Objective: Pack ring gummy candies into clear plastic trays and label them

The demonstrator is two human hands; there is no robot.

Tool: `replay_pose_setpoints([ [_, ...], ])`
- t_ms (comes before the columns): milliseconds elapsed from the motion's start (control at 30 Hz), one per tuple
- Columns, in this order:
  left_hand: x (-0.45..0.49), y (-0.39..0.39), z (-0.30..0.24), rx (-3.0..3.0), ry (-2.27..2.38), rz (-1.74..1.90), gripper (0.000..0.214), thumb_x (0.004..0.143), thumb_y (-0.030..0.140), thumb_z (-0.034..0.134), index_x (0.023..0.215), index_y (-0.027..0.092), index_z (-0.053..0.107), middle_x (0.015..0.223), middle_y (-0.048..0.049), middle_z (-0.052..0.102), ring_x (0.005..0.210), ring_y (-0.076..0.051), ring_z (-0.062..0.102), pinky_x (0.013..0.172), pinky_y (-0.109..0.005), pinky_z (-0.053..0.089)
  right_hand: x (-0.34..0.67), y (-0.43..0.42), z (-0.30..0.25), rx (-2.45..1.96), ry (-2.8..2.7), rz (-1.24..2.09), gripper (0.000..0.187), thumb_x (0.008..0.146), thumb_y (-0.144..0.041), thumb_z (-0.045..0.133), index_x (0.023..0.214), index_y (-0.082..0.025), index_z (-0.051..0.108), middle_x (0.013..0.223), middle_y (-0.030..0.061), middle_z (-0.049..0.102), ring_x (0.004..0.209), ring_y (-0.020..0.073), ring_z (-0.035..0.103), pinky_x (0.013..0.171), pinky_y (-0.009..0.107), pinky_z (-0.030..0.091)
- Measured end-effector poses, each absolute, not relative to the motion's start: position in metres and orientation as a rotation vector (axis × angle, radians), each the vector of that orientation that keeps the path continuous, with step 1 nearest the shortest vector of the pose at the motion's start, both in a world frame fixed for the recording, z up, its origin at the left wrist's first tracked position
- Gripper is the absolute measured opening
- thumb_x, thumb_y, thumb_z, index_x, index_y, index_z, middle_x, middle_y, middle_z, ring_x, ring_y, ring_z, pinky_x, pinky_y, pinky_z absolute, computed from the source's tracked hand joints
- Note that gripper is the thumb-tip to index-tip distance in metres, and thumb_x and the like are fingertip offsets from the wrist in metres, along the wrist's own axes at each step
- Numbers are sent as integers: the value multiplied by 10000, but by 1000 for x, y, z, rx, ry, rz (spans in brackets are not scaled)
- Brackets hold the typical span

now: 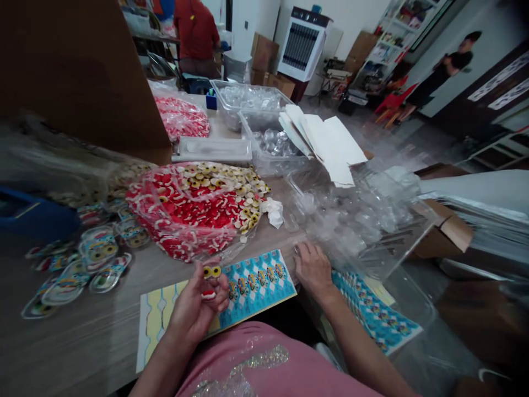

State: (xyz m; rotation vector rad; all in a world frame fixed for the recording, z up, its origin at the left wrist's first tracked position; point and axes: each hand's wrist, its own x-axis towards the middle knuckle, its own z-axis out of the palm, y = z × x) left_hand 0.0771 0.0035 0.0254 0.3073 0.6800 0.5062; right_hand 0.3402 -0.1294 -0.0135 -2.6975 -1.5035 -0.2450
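My left hand point(197, 306) is half closed around a pair of yellow googly eyes point(212, 272) and a red-and-white mouth-shaped piece point(208, 295). It is above a sheet of blue printed stickers point(258, 278), whose left part is peeled down to yellow backing point(159, 309). My right hand point(313, 268) lies palm down at the table edge, just right of the sheet, with slightly bent fingers and nothing visible in them. Beyond my hands, an open plastic bag point(194, 212) contains many red pieces and yellow eyes.
Finished-looking clear packs point(99, 248) lie in a pile at left by a blue tape dispenser point(37, 215). A clear bin point(363, 220) of plastic shells stands at right, with more sticker sheets point(376, 311) below. White cards point(330, 143) lean across bins behind. Two people are farther off.
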Motion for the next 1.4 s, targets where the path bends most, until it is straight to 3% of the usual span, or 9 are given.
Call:
replay_pose_setpoints([
  [233,73,-6,24,265,691,614,302,918,440,513,1073,186,564,676,-55,629,471,-150,518,459,-268,438,339,-126,11,-2230,-1543,-231,315,861,-256,570,1165,-184,600,1075,109,637,928,239,615,808,374,500],
  [433,89,0,26,132,582,773,398,936,526,424,1043,181,593,788,-94,683,741,-241,675,722,-396,535,260,-95,53,-1614,-1680,-70,389,844,-279,660,1205,-174,561,1013,94,648,883,213,629,783,358,509],
  [667,93,4,30,129,573,922,417,898,529,515,1087,182,650,953,-83,718,948,-245,669,876,-377,511,194,-50,41,-1653,-1965,-31,298,884,-317,598,1144,-176,636,997,106,673,902,246,618,765,367,438],
  [833,79,2,16,224,478,848,478,849,607,541,1046,186,655,1071,-111,700,1022,-276,649,831,-371,531,190,-44,36,-1676,-2059,22,346,885,-391,601,1164,-192,649,962,109,666,875,242,598,749,357,419],
  [967,69,3,16,315,543,833,419,826,439,670,1185,243,577,1061,-78,697,941,-212,676,747,-291,538,195,-45,45,-1582,-2141,234,309,884,-390,609,1110,-190,676,989,113,663,895,242,598,759,365,450],
  [1067,61,5,18,411,568,753,463,787,304,724,1210,240,546,995,-58,697,749,-166,690,585,-226,523,210,-41,54,-1456,-2053,471,196,920,-301,554,1042,-239,693,989,71,669,907,204,612,777,343,478],
  [1167,53,5,20,564,543,623,573,806,316,690,1326,268,454,965,-74,698,653,-208,699,401,-201,444,223,-31,60,-1486,-1761,478,191,878,-255,587,1039,-227,685,980,64,672,920,200,614,813,360,494],
  [1333,46,3,29,773,556,485,769,833,301,663,1489,320,262,910,-91,724,623,-226,711,363,-177,392,219,-16,52,-1348,-1384,1201,337,757,-207,650,1094,-218,653,711,-27,641,569,107,567,530,241,468],
  [1400,45,5,30,800,604,505,700,812,280,689,1439,278,380,875,-99,737,606,-222,708,362,-176,391,215,-16,47,-1255,-1159,1314,357,718,-195,662,1075,-207,643,641,-54,612,497,85,526,489,226,441],
])
